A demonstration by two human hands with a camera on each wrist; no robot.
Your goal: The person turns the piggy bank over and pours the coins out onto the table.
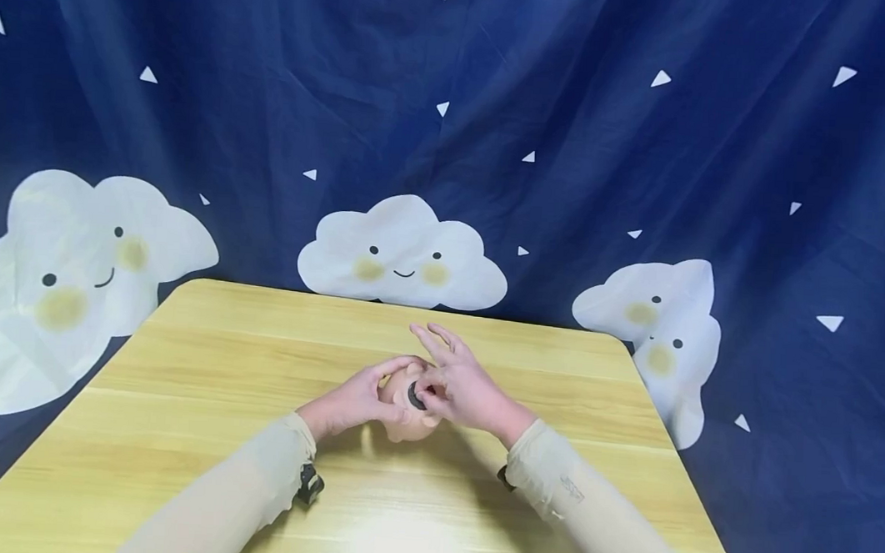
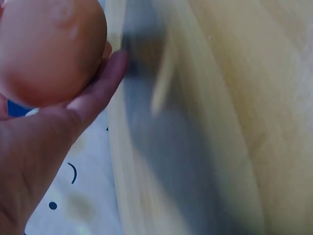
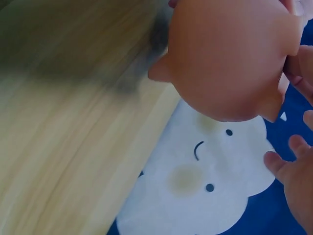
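A pink piggy bank [image 1: 400, 431] with short stubby feet is held above the table, its underside turned toward the head camera. My left hand [image 1: 351, 403] grips its left side, thumb at the near side and fingers over the far side. A raised curl like a tail shows on the piggy bank [image 2: 51, 54] in the left wrist view. Set in the underside is a dark round plug [image 1: 414, 397]. The thumb and index finger of my right hand [image 1: 472, 391] pinch at this plug, while other fingers stretch outward. The right wrist view shows the piggy bank's smooth body [image 3: 225, 58].
Below the hands is a light wood-grain table [image 1: 216, 432] with rounded far corners. Behind it hangs a dark blue curtain [image 1: 392, 98] printed with smiling clouds and white triangles. A dark wrist device [image 1: 310, 484] sits at the left cuff.
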